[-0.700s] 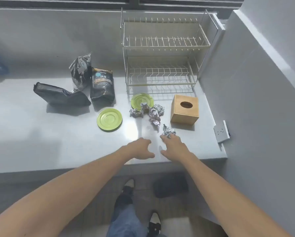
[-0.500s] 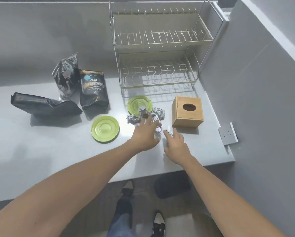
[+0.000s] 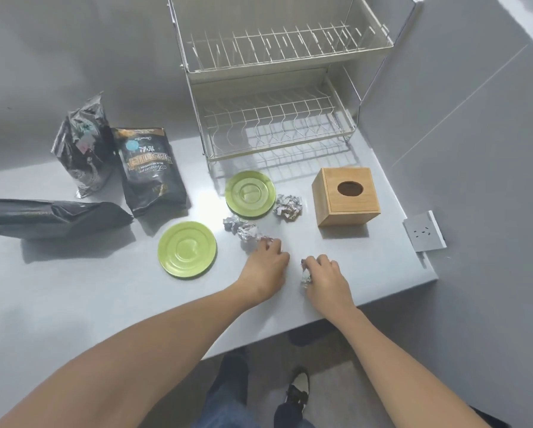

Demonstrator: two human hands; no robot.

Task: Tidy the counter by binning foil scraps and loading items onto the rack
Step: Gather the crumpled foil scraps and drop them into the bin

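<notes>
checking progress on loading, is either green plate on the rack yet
No, both green plates lie flat on the counter in front of the rack, whose wire tiers hold nothing.

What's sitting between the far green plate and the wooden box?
A crumpled foil ball lies between the far green plate and the wooden box, seen in the head view.

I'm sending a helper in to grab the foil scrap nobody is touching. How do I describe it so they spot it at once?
Start at the wire rack at the back of the counter, then drop to the wooden box in front of it. The foil ball lies between that box and the far green plate. Unlike the other scraps, it sits alone, away from both hands.
</notes>
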